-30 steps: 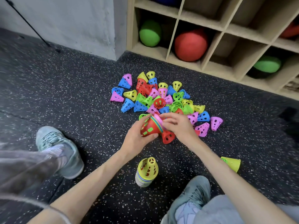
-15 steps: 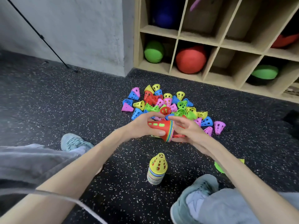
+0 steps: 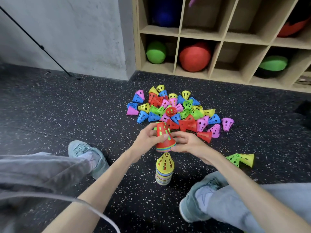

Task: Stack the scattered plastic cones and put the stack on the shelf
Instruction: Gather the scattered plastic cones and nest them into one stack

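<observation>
Grey trousers, seemingly pale-teal trainers

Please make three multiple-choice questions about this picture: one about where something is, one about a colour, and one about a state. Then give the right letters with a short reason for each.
1. Where does the standing stack of cones rest?
A. in a shelf compartment
B. on the floor between the person's shoes
C. on top of the loose pile

2. What colour is the top cone of the stack in hand?
A. red
B. blue
C. pink

3. What is the left hand doing?
A. lying flat on the floor
B. gripping the held stack
C. resting on a shoe

Answers:
1 B, it stands on the speckled floor near both shoes.
2 A, the outer cone is red.
3 B, its fingers curl round the stack.
</observation>
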`<state>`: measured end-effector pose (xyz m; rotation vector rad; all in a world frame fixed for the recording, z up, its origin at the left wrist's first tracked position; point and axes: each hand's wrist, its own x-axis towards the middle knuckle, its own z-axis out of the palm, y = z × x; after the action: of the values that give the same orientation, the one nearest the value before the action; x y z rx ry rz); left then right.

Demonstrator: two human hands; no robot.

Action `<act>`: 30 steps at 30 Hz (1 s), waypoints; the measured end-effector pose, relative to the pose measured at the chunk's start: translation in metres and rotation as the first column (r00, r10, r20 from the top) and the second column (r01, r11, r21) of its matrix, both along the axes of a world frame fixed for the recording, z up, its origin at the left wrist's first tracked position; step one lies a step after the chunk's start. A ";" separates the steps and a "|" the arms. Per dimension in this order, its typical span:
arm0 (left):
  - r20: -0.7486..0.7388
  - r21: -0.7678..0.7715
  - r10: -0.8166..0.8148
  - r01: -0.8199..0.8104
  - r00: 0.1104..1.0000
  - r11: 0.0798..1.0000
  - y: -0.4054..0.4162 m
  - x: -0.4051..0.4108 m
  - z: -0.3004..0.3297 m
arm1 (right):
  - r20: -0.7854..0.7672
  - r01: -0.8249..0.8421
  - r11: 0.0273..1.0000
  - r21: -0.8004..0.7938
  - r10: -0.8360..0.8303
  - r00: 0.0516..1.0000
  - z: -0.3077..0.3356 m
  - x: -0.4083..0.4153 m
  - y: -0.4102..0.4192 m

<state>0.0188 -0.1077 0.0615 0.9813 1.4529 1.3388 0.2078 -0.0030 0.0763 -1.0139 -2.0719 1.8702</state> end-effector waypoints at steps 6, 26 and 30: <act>-0.025 -0.070 -0.027 0.025 0.999 0.997 -0.007 0.004 -0.021 | -0.003 0.034 0.999 -0.023 -0.034 0.999 -0.033 0.004 -0.006; -0.487 -0.165 -0.172 0.104 0.856 0.981 -0.016 0.026 -0.063 | -0.008 0.135 0.986 -0.101 -0.136 0.991 -0.058 0.019 -0.003; -0.539 -0.190 -0.169 0.076 0.825 0.979 -0.019 0.026 -0.058 | -0.018 0.165 0.985 -0.056 -0.167 0.986 -0.054 0.017 -0.001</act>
<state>0.0446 -0.1269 0.0038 1.4042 1.8548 0.8508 0.2252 -0.0038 0.0222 -1.1346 -1.8700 1.8545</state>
